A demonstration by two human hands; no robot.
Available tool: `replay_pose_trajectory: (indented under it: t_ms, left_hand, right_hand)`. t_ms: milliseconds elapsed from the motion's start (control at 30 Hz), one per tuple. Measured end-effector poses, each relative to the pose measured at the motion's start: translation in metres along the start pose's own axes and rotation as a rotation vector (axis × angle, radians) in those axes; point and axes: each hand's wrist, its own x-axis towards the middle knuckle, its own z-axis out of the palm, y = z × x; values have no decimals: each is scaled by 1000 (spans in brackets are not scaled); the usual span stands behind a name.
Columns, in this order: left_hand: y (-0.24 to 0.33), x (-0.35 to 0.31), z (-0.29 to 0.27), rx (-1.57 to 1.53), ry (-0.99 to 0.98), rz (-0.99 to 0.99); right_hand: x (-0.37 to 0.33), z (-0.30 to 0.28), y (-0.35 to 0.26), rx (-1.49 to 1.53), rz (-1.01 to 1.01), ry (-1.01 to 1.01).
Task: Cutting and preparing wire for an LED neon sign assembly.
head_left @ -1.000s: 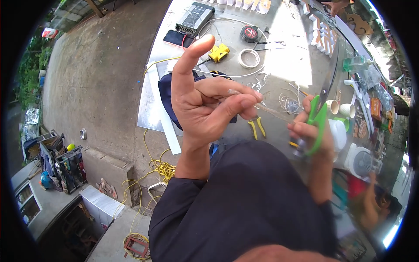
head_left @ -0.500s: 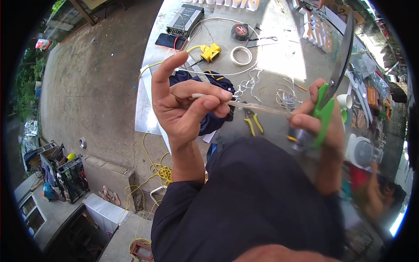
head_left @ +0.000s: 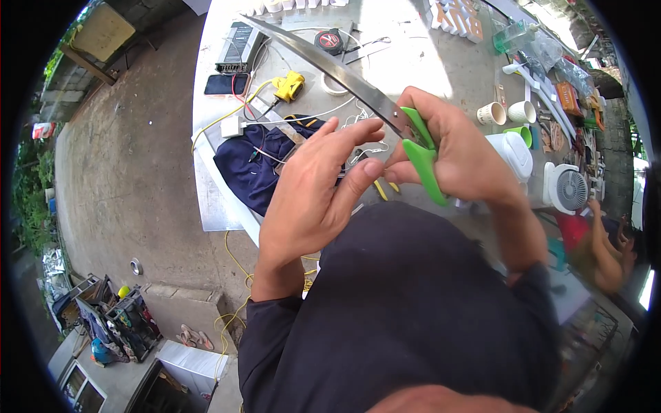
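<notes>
In my right hand (head_left: pixel 458 148) is a pair of scissors (head_left: pixel 368 93) with green handles; the long blades look nearly together and point up and to the left. Close by on the left, my left hand (head_left: pixel 313 182) has its thumb apart from its curved fingers, with nothing visible between them. Its thumb tip comes near the right fingertips. Any clear wire at those fingertips is too small or hidden to make out. Beneath the hands, pliers with yellow handles (head_left: pixel 381 191) lie partly covered on the table. A dark blue cloth (head_left: pixel 237 168) lies behind my left hand.
On the metal table (head_left: pixel 420 72) are a yellow socket (head_left: pixel 289 86), a tape measure (head_left: pixel 329 41), a phone (head_left: pixel 226 84) and a grey power box (head_left: pixel 239 47). Cups (head_left: pixel 491 113) and a white fan (head_left: pixel 569 188) stand at right. Another person's arm (head_left: pixel 606 251) shows at far right.
My left hand has let go of its pinch on the clear wire and turned, its fingers now apart. My right hand moved left with the scissors, whose blades swung to the upper left.
</notes>
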Motion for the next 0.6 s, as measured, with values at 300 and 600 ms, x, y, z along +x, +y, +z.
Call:
replay_pose_trajectory:
  t_ms: [300, 600]
  left_hand:
    - [-2, -1, 20, -279, -115, -312]
    - [-12, -5, 27, 42, -19, -140]
  right_hand:
    - [2, -3, 7, -394, -131, 50]
    - [12, 2, 5, -484, -54, 15]
